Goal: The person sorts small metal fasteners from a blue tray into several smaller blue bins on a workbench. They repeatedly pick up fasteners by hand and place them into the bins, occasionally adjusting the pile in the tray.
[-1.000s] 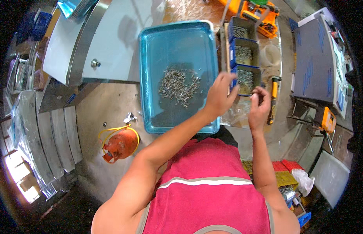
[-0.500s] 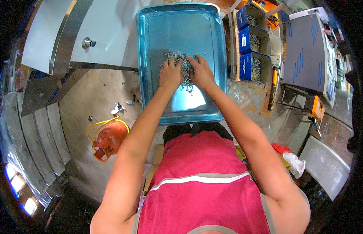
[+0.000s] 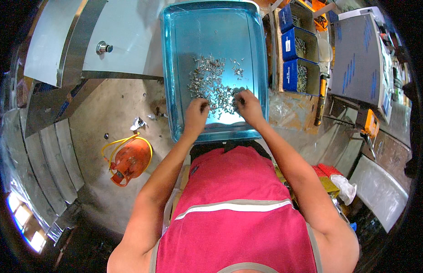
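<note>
A wide blue tray (image 3: 211, 34) with a raised rim stands in front of me. Small silver screws (image 3: 209, 75) lie spread over its middle, with a few strewn apart toward the right side. My left hand (image 3: 196, 116) is at the near left edge of the screws, its fingers curled in. At the near right edge is my right hand (image 3: 248, 107), also curled, with dark small pieces by its fingertips. What either hand holds, if anything, is hidden.
Right of the tray stand blue bins (image 3: 300, 77) with screws in them, beside a yellow-and-black tool (image 3: 321, 100). An orange gas cylinder (image 3: 132, 157) with a yellow hose is on the floor at left. A grey panel (image 3: 354, 59) stands farther right.
Both hands have drawn back toward me and apart, and their fingers have curled. The screws, bunched under the hands before, now lie spread over a wider patch.
</note>
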